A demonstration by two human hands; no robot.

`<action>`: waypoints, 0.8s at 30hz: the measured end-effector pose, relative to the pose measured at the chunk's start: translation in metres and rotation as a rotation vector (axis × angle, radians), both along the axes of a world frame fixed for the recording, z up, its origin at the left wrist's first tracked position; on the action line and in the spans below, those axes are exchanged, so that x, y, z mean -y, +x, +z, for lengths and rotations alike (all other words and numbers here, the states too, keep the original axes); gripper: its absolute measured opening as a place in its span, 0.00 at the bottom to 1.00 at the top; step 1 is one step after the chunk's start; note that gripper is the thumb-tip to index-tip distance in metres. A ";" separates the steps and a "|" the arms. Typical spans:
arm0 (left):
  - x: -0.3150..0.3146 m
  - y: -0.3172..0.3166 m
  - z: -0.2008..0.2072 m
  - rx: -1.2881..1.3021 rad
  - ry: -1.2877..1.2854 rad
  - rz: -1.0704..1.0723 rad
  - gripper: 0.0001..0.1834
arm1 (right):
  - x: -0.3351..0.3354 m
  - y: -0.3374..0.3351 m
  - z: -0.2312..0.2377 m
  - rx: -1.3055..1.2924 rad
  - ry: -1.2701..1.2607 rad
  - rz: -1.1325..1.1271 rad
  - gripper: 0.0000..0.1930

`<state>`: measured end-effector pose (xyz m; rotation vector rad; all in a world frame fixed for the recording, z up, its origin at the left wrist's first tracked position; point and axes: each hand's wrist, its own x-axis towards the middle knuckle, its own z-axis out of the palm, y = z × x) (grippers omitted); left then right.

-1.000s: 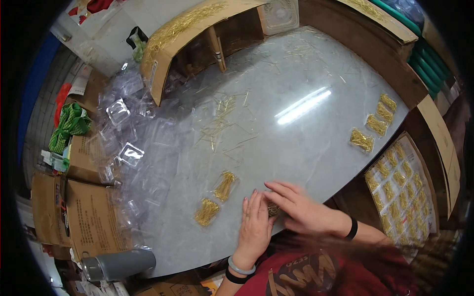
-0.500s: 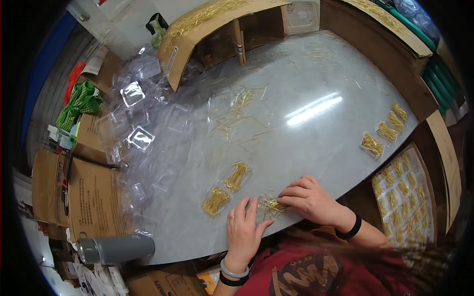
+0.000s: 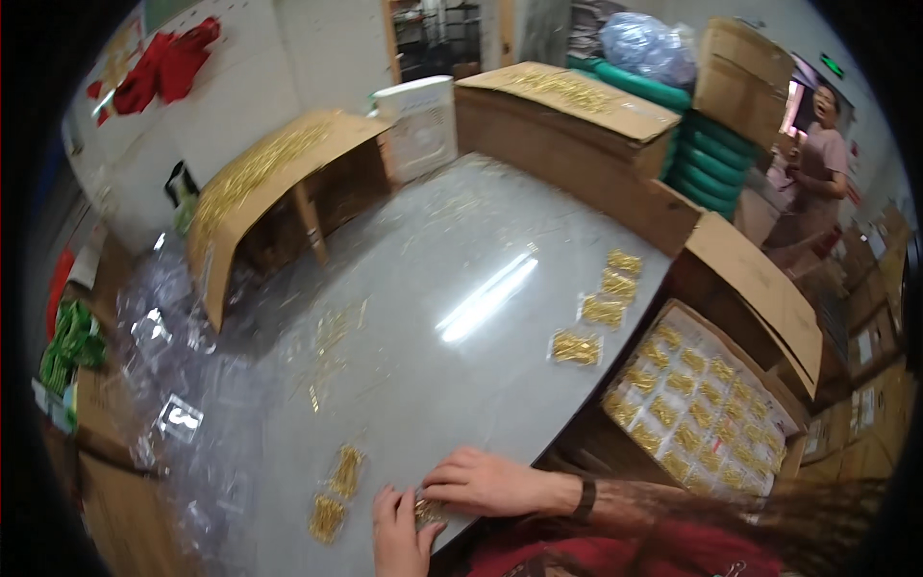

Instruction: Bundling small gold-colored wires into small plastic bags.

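My left hand [image 3: 399,534] and my right hand [image 3: 490,481] meet at the table's near edge around a small bunch of thin gold wire pins [image 3: 426,512]. The left fingers and thumb close on it from the left. From the right, the curled right fingers press on it and hide part of it. Just left of my left hand lie two clear plastic packs, a farther pack [image 3: 347,469] and a nearer pack [image 3: 327,519], both filled with gold pins. Loose gold pins [image 3: 336,332] are scattered farther up the grey table [image 3: 404,385].
Clear empty plastic boxes [image 3: 207,413] heap along the left side. Several filled packs [image 3: 577,347] line the right edge, above a carton holding rows of packs [image 3: 707,409]. Cardboard shelves [image 3: 288,178] carry loose pins at the back. Another person [image 3: 817,183] stands far right.
The view has swung up and to the right, bringing the far wall and another person into sight. My left hand has closed in on the pins, nearer my right hand.
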<state>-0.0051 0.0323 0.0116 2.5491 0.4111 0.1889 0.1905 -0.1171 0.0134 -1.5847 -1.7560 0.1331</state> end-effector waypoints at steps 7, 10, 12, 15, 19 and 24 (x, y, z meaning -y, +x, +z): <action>0.016 0.008 0.014 0.046 0.085 0.063 0.34 | -0.005 -0.002 -0.019 0.038 0.018 -0.002 0.17; 0.010 -0.001 0.009 0.134 0.064 0.007 0.32 | 0.001 -0.004 -0.014 0.048 0.009 -0.043 0.16; 0.007 -0.007 0.018 0.113 -0.046 -0.018 0.31 | -0.008 -0.003 -0.020 -0.006 -0.011 -0.002 0.16; 0.029 0.017 0.045 0.061 0.049 0.017 0.26 | -0.007 0.007 -0.024 -0.055 0.078 -0.026 0.16; 0.022 0.016 0.015 0.115 0.125 0.027 0.24 | -0.010 0.001 -0.031 -0.057 0.165 -0.063 0.16; 0.027 0.018 0.005 0.159 0.211 0.013 0.27 | 0.000 0.002 -0.030 -0.063 0.221 -0.065 0.16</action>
